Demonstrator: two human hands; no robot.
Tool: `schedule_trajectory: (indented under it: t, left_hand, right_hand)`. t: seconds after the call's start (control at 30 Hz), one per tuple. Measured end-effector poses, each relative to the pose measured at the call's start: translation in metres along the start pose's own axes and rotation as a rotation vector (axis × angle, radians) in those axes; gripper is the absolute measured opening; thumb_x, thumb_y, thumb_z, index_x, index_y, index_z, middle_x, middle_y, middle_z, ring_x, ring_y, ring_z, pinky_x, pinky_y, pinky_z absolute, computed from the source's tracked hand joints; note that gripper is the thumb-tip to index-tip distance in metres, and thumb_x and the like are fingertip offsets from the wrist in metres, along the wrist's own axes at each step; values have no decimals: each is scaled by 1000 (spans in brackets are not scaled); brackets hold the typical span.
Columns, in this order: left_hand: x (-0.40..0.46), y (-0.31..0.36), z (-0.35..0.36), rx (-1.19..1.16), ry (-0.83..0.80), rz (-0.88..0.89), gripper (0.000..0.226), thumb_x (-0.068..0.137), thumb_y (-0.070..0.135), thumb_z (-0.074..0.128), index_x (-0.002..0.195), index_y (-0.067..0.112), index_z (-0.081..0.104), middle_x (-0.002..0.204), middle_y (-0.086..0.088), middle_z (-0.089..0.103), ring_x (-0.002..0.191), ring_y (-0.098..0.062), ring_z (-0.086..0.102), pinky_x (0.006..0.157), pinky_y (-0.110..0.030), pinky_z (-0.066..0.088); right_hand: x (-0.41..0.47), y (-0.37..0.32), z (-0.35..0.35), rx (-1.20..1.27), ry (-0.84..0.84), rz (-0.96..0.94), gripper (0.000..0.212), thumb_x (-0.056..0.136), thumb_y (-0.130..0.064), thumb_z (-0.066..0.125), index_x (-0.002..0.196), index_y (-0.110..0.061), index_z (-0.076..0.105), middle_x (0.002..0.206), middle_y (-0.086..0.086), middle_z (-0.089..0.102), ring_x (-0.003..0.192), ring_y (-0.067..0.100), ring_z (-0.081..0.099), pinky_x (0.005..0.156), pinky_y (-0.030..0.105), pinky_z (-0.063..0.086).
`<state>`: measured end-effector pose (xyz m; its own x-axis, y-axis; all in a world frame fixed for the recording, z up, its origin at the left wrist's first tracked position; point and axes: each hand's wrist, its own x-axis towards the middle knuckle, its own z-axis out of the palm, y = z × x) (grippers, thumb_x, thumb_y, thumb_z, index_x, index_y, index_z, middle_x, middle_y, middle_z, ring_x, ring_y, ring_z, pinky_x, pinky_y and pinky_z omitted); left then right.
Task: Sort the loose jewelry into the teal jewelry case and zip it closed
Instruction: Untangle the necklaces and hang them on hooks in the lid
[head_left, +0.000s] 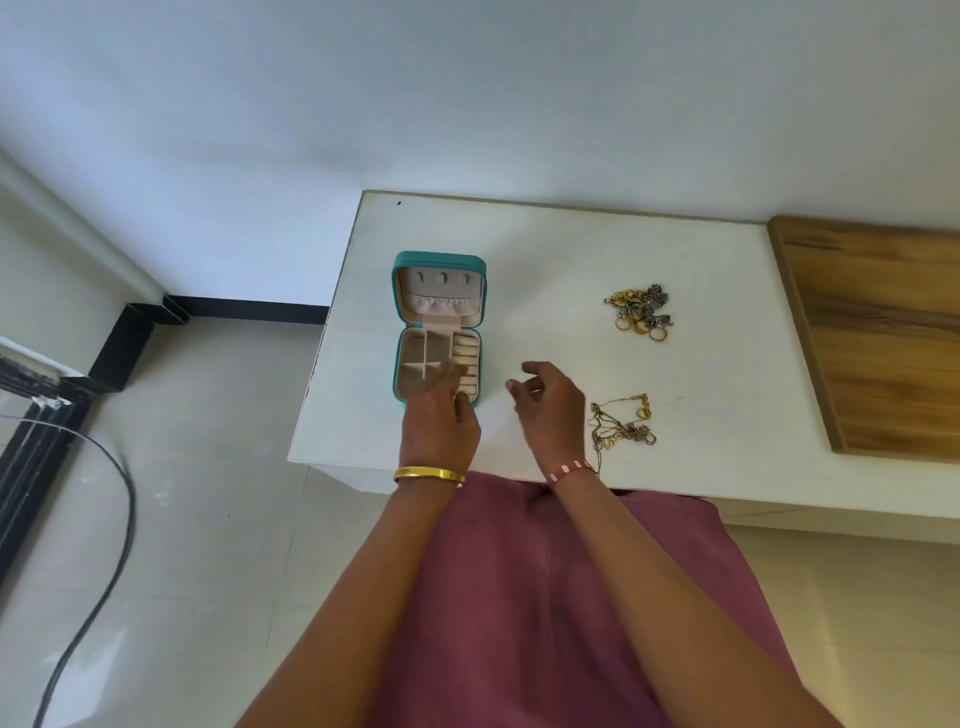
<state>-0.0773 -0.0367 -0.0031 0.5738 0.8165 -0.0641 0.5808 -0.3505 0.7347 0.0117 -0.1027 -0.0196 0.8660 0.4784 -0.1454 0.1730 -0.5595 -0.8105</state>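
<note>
Head view: both empty, left hand (439, 415) over open teal jewelry case (439, 332), right hand (550, 405) loose-fingered beside tangled chains (621, 423), likely to snag when lifted

You have a single view, from the camera on your head, so nothing is shared with another angle. It looks forward and steeply down onto the white desk (519, 249), from above its near edge and close enough that your forearms run up from the bottom of the frame. The wide lens bends the desk's edges. The wall (467, 93) rises behind the desk's far edge, floor tiles (208, 519) show left of the desk, and a wooden panel (883, 332) lies at its right end.
</note>
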Motion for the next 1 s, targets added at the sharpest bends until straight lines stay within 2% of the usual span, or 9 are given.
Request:
schedule_trajectory:
  t: [0.1,0.13,0.2,0.27,0.47,0.63,0.73,0.83,1.0]
  left_hand:
    - [-18,18,16,-108,-15,52,33,85,-4,48,115,2,60,124,-15,59,119,-26,53,96,-13,29]
    - [-24,24,23,-127,-41,63,33,85,-5,47,115,2,60,124,-15,59,120,-25,53,96,-11,27]
    - [-35,32,37,-144,-114,79,33,86,-4,46,116,3,59,126,-14,58,122,-23,51,96,-8,24]
    - [-43,39,51,-152,-198,70,34,88,-2,44,118,4,58,128,-11,57,123,-21,50,95,-5,22]
    - [-53,47,82,-107,-345,49,36,89,0,43,122,7,56,129,-9,56,121,-20,51,93,-5,23]
    - [-53,43,88,-58,-331,88,36,88,-2,44,120,7,57,126,-10,59,118,-21,53,95,-9,27]
    - [-54,39,89,-56,-318,102,36,87,-3,44,119,7,58,124,-9,60,117,-20,53,96,-8,28]
    - [-54,37,90,-49,-308,101,36,87,-4,44,118,7,58,123,-9,60,117,-19,54,96,-8,28]
    - [-55,39,90,-47,-319,88,36,88,-2,44,120,7,57,125,-8,59,118,-19,53,98,-11,29]
  right_hand:
    - [-6,22,-28,81,102,44,23,84,-7,61,107,-4,64,78,8,63,77,27,64,79,45,54]
    - [-7,31,-39,86,138,64,22,85,-5,60,106,-5,65,79,8,64,76,25,63,80,37,55]
    - [-12,51,-62,45,195,90,19,85,-3,58,103,-4,66,88,13,68,78,18,61,74,5,45]
    - [-14,70,-82,-4,232,119,18,85,-1,57,100,-3,67,97,14,69,82,16,60,64,-4,37]
    - [-5,98,-99,-30,268,166,16,86,-1,56,97,-3,68,94,15,68,77,14,54,59,3,35]
    - [10,102,-94,-76,282,195,21,88,-13,59,103,-2,66,100,16,67,88,21,60,73,17,37]
    - [17,97,-88,-275,204,151,26,88,-21,59,105,-2,64,105,16,63,101,29,57,73,29,41]
    - [21,94,-83,-481,135,113,23,93,-20,51,104,-3,62,106,14,60,104,28,51,67,30,36]
    - [30,95,-82,-285,217,179,12,87,-11,56,95,-6,64,100,12,63,98,28,55,68,31,43]
